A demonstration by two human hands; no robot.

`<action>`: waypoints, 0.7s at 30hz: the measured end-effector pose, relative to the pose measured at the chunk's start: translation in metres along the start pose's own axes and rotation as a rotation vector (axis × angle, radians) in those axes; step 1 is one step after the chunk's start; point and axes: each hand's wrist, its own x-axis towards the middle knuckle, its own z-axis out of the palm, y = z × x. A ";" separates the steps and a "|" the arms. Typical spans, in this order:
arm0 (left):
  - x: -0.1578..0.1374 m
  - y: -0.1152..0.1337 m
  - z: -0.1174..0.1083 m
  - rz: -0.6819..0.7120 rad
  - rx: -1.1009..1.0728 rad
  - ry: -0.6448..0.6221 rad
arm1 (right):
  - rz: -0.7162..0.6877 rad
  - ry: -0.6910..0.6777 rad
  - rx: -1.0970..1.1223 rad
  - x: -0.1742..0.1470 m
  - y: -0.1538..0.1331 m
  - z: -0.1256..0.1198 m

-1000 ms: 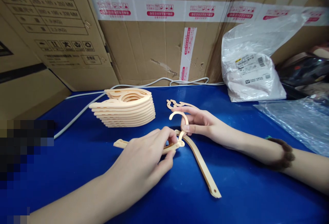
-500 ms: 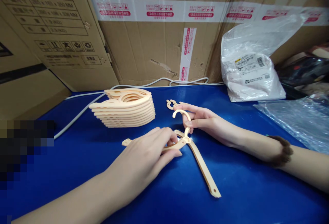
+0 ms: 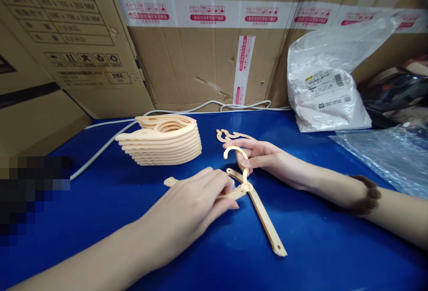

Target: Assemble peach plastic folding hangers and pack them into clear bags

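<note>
My left hand is closed around a cream plastic hanger arm, whose far end sticks out to the left past my knuckles. Between the thumb and fingers of my right hand is a cream hanger hook, its curve open to the left. The hook's round base sits at the inner end of the held arm. Another hanger arm lies slanted on the table, running under that joint; whether it is attached I cannot tell. Behind my right hand lie several loose hooks, partly hidden.
A tall stack of cream hanger arms stands on the blue table at centre left. A white cable runs along the back. Cardboard boxes wall the far side. At right are a white plastic parcel bag and clear plastic film.
Both hands have shifted slightly: the hook and its base are a little lower, and my left hand has moved a little to the right with the arm. The stack stays put.
</note>
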 end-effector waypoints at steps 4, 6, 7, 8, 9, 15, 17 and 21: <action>0.000 -0.001 0.001 0.028 0.042 0.013 | 0.004 -0.001 -0.003 0.000 0.000 0.002; 0.000 -0.001 0.002 0.041 0.080 0.009 | 0.004 0.002 0.001 -0.001 0.000 0.003; 0.000 -0.001 0.003 0.045 0.098 0.006 | 0.003 0.004 0.005 -0.001 0.000 0.004; 0.000 -0.001 0.003 0.048 0.113 0.004 | 0.004 0.003 0.010 -0.001 -0.001 0.005; 0.000 -0.001 0.003 0.048 0.126 0.000 | 0.008 0.001 0.014 -0.001 -0.001 0.006; 0.001 -0.002 0.001 0.060 0.105 -0.086 | 0.013 -0.061 0.033 0.001 -0.004 0.008; 0.001 -0.002 -0.001 0.077 0.084 -0.113 | 0.019 -0.077 0.032 0.000 -0.005 0.009; 0.003 -0.002 -0.005 0.103 0.079 -0.175 | 0.036 -0.073 -0.006 -0.001 -0.007 0.011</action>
